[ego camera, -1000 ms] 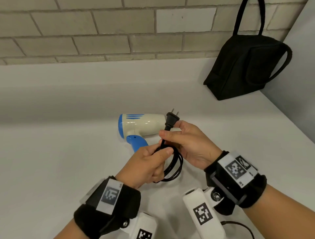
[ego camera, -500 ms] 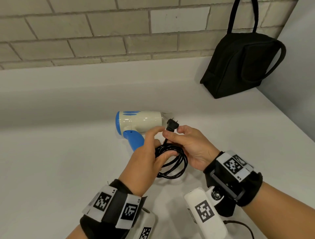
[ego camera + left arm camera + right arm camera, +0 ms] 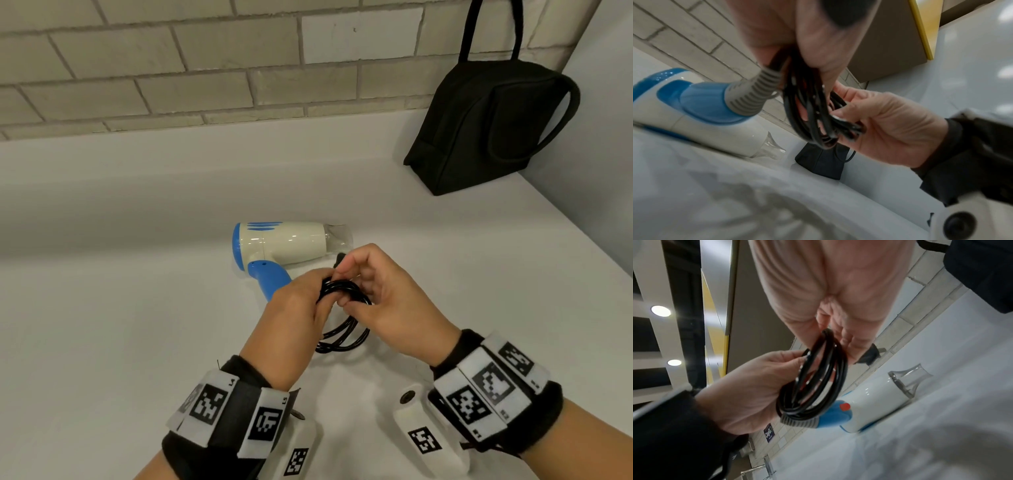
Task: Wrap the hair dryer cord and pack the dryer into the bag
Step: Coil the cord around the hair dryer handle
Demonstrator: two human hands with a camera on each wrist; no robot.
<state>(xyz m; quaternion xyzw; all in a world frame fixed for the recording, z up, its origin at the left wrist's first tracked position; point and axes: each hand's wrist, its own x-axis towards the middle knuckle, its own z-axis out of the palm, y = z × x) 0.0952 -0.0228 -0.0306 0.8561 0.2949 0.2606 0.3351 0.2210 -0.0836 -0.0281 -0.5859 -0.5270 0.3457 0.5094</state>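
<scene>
Cord (image 3: pixel 342 310) coiled in several loops, pinched by left hand (image 3: pixel 291 318) and right hand (image 3: pixel 387 301) near dryer (image 3: pixel 284 245), which lies on counter (image 3: pixel 137 308). Bag (image 3: pixel 479 130) far right. Cord likely springy, slippery: grip bundle mid-coil. Dryer likely light, rigid: take blue handle.

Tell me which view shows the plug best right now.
Right wrist: the plug pokes out past the right hand's fingers, one prong visible, above the coiled cord. The head view shows only a dark sliver behind the right hand. The left wrist view hides it among blurred cord loops.
</scene>
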